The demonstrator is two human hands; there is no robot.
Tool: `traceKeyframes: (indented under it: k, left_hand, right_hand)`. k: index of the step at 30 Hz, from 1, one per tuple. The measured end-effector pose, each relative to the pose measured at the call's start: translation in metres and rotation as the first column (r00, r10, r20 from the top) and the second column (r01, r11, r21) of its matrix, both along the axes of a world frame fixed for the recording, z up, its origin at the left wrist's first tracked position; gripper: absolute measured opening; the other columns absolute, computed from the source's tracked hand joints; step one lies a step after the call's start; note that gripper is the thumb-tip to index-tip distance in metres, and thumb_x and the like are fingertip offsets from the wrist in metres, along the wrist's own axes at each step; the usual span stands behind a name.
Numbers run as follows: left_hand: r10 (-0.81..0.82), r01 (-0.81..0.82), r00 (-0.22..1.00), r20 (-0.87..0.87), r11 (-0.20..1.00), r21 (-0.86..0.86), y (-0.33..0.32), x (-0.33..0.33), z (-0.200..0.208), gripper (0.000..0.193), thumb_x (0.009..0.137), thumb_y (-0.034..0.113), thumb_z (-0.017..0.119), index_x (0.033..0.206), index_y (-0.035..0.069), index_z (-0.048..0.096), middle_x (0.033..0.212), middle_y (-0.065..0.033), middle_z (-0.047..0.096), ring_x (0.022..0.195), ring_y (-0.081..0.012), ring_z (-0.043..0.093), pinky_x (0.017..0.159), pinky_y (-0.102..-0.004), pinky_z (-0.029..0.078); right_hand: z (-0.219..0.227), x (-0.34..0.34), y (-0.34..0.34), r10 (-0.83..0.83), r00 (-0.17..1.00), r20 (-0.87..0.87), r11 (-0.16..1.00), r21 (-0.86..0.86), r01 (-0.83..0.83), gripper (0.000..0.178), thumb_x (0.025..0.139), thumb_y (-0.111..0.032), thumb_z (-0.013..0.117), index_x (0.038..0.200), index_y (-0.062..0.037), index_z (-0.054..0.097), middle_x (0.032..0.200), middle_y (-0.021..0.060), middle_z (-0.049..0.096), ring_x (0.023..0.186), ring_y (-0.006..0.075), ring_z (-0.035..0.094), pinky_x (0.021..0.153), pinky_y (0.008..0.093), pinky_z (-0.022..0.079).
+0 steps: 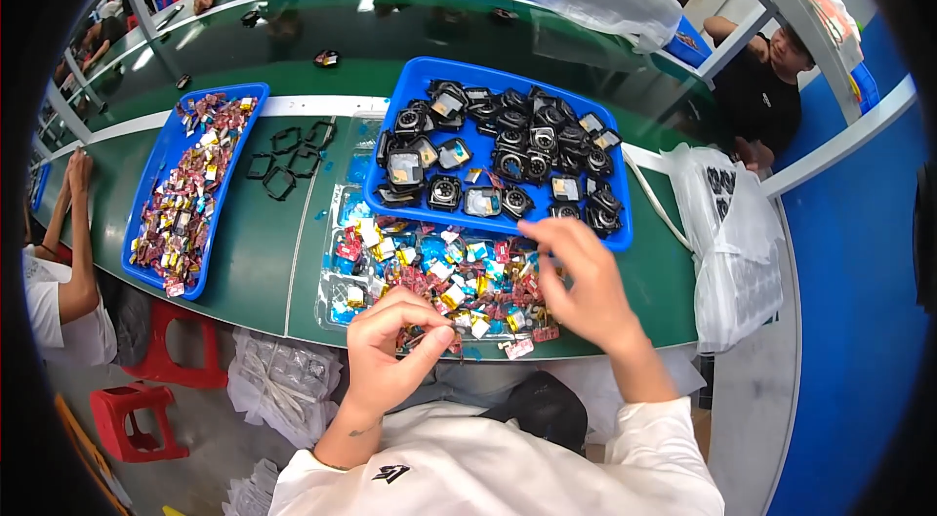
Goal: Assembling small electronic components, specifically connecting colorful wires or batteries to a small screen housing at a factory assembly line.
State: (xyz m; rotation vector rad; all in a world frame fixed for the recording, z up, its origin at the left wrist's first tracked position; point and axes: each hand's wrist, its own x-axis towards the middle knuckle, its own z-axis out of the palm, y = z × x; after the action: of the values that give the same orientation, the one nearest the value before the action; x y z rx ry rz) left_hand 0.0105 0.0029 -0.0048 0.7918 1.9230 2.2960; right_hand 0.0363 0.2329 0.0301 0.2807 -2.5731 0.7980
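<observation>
My left hand [395,350] is closed in a pinch over the near edge of a heap of small electronic parts [454,287]. What its fingertips hold, if anything, I cannot make out. The heap mixes red circuit pieces, white and yellow blocks and blue film in a clear plastic tray [337,306]. To the right, my right hand [586,277] hovers by the front rim of a blue tray [390,160], thumb and forefinger apart, with nothing visible between them. That tray holds many black watch bodies [512,165], some showing round sensor backs, others pale open insides.
A long blue tray [161,179] of similar small parts lies left, beside several black square frames [280,182]. White plastic-wrapped trays [732,243] stand right. Beyond runs a green conveyor belt [390,42] with scattered pieces. Co-workers sit around; red stools [137,418] stand lower left.
</observation>
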Motion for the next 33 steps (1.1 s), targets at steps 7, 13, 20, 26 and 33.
traceKeyframes:
  k: [7, 13, 20, 26, 33]
  left_hand:
    - [0.154, -0.175, 0.95, -0.27, 0.983, -0.058, 0.0, -0.004, 0.001, 0.007, 0.071, -0.006, 0.067, 0.076, -0.003, 0.063, 0.073, -0.009, 0.062, 0.069, -0.0172, 0.056, 0.066, -0.0277, 0.043]
    - [0.204, -0.258, 0.893, -0.4, 0.962, -0.085, 0.002, -0.006, 0.001, 0.009, 0.069, -0.007, 0.068, 0.075, -0.002, 0.064, 0.07, -0.0086, 0.061, 0.066, -0.0182, 0.056, 0.063, -0.0283, 0.042]
    - [0.175, -0.256, 0.873, -0.454, 0.959, -0.122, -0.005, -0.002, 0.0, 0.011, 0.067, -0.006, 0.069, 0.075, -0.001, 0.064, 0.068, -0.0086, 0.061, 0.063, -0.0186, 0.056, 0.06, -0.0286, 0.041]
    - [0.112, -0.158, 0.918, -0.381, 0.983, -0.089, -0.004, 0.004, -0.001, 0.01, 0.068, -0.006, 0.068, 0.076, -0.002, 0.063, 0.07, -0.0087, 0.059, 0.064, -0.0175, 0.054, 0.06, -0.0264, 0.041]
    - [0.024, -0.025, 0.993, -0.112, 1.0, 0.0, -0.001, 0.011, 0.003, 0.01, 0.072, -0.003, 0.069, 0.081, -0.001, 0.065, 0.076, -0.0091, 0.062, 0.068, -0.0156, 0.056, 0.062, -0.0247, 0.042]
  right_hand:
    - [0.006, -0.036, 0.022, -0.159, 0.974, 0.163, 0.987, 0.034, 0.156, 0.013, 0.077, -0.011, 0.068, 0.088, -0.0038, 0.067, 0.082, 0.0063, 0.064, 0.076, 0.0228, 0.06, 0.065, 0.0343, 0.048]
    - [-0.011, -0.085, 0.032, -0.199, 0.965, -0.171, 0.912, 0.329, 0.247, 0.024, 0.073, -0.018, 0.073, 0.094, -0.0071, 0.067, 0.088, 0.0074, 0.058, 0.084, 0.024, 0.056, 0.069, 0.035, 0.048]
    - [0.001, -0.068, 0.027, -0.042, 0.982, 0.184, 0.966, -0.243, 0.087, 0.023, 0.072, -0.003, 0.071, 0.075, -0.0044, 0.048, 0.088, 0.005, 0.057, 0.086, 0.0124, 0.058, 0.067, 0.026, 0.045]
    - [0.009, -0.023, 0.006, 0.136, 0.982, 0.132, 0.726, -0.687, -0.008, 0.016, 0.08, 0.0, 0.068, 0.084, -0.0027, 0.053, 0.087, 0.0014, 0.052, 0.083, 0.0077, 0.054, 0.067, 0.0232, 0.045]
    - [-0.003, 0.013, -0.041, 0.142, 0.981, 0.134, 0.554, -0.832, 0.033, 0.037, 0.081, 0.009, 0.062, 0.117, 0.0037, 0.056, 0.107, 0.0062, 0.057, 0.096, 0.0113, 0.056, 0.083, 0.0247, 0.047]
